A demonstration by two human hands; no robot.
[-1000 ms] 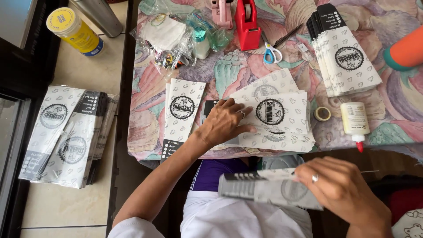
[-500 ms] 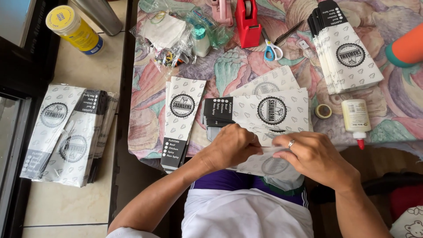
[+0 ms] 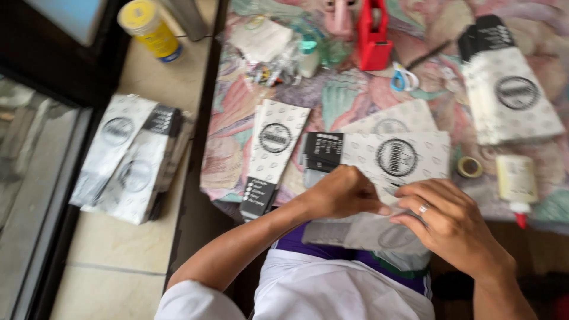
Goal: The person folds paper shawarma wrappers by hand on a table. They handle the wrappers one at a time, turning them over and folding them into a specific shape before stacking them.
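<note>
Both hands brought together on one grey paper bag (image 3: pixel 367 232) since a second ago.
Left hand (image 3: pixel 344 192) and right hand (image 3: pixel 453 222) are closed on it, pinched at surface (image 3: pixel 237 160) edge.

Matt printed paper makes the bag (image 3: pixel 370 228) under both hands and the flat bags (image 3: pixel 396 155) on the patterned cloth table cover (image 3: pixel 349 98), beside a glossy red plastic dispenser (image 3: pixel 373 37) and a smooth yellow plastic jar (image 3: pixel 147 22).

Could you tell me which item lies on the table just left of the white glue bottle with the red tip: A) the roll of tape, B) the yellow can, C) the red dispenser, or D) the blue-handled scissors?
A: the roll of tape lies right beside the glue bottle.
</note>
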